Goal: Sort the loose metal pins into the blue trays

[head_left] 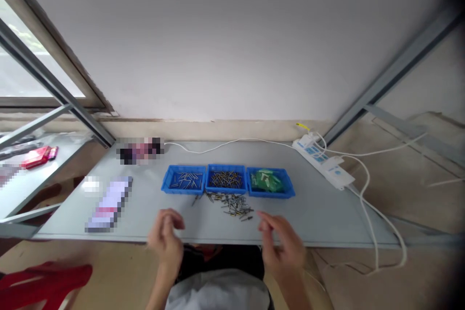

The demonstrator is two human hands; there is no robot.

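My left hand (167, 238) is at the table's front edge, its fingers curled in; whatever may be in them is hidden. My right hand (281, 244) is at the same edge further right, thumb and index finger pinched together, with nothing discernible between them. Between and beyond the hands lies a loose pile of small metal pins that look like rivets (235, 206). Behind it stand three blue bins side by side. The left bin (183, 193) contains thin silver pins, the middle bin (225, 191) darker, brassy ones, and the right bin (288, 194) a green plastic bag (269, 181).
The grey table (145, 213) meets a wall at the back. A white power strip (323, 162) with cables lies at the right. Toward the left are a blurred-out flat lilac object (111, 203) and a pixelated dark item (141, 150). A red stool (47, 283) stands at lower left.
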